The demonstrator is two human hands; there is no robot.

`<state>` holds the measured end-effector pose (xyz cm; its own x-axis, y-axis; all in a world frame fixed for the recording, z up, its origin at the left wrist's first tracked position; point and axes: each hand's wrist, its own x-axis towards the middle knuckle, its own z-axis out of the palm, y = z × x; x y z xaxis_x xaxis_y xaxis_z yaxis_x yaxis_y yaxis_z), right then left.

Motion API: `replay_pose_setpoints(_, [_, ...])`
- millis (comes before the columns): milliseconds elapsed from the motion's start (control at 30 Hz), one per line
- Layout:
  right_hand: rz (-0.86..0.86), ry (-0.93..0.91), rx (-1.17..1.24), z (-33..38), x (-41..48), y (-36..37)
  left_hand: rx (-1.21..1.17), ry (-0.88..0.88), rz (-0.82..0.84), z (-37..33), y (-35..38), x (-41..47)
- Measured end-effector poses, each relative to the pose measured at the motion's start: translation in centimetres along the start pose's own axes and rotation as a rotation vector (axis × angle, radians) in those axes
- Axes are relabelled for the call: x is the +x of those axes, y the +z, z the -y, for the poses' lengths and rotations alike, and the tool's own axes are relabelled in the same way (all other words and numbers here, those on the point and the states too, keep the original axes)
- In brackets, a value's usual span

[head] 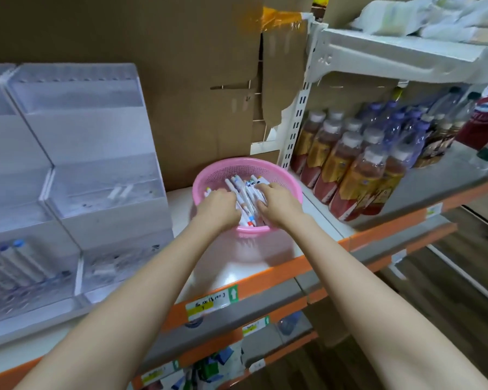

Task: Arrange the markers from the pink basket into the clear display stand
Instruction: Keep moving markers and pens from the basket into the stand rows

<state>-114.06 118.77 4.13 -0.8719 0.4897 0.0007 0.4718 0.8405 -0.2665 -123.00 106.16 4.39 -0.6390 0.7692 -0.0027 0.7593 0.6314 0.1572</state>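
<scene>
A round pink basket (220, 171) sits on the white shelf, holding several white markers (245, 190) with coloured caps. Both my hands are inside it. My left hand (219, 206) curls over markers at the basket's left side, and my right hand (278, 204) presses fingers down onto markers at the right. Whether either hand has a marker gripped is hidden by the fingers. The clear tiered display stand (96, 175) stands to the left; its bottom left tier holds a few markers (17, 263) with purple and blue caps.
The shelf (237, 274) has an orange front edge with price labels. Brown cardboard backs the shelf. Right of a white upright, rows of drink bottles (358, 164) fill the neighbouring shelf. Packaged goods lie on the shelf above and on lower shelves.
</scene>
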Motion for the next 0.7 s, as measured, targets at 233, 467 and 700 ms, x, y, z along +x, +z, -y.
replay_pose_setpoints(233, [-0.004, -0.059, -0.021, -0.2, 3.2, 0.5, -0.006, -0.125, -0.014, -0.1, 1.0, 2.9])
replay_pose_setpoints(467, [-0.064, -0.033, 0.064, 0.3, 4.1, 1.2, -0.176, -0.234, -0.052, -0.3, 1.0, 3.4])
replay_pose_setpoints(700, [-0.074, 0.005, 0.163, 0.3, 4.3, 1.3, -0.394, -0.261, -0.053, 0.2, 0.0, 2.6])
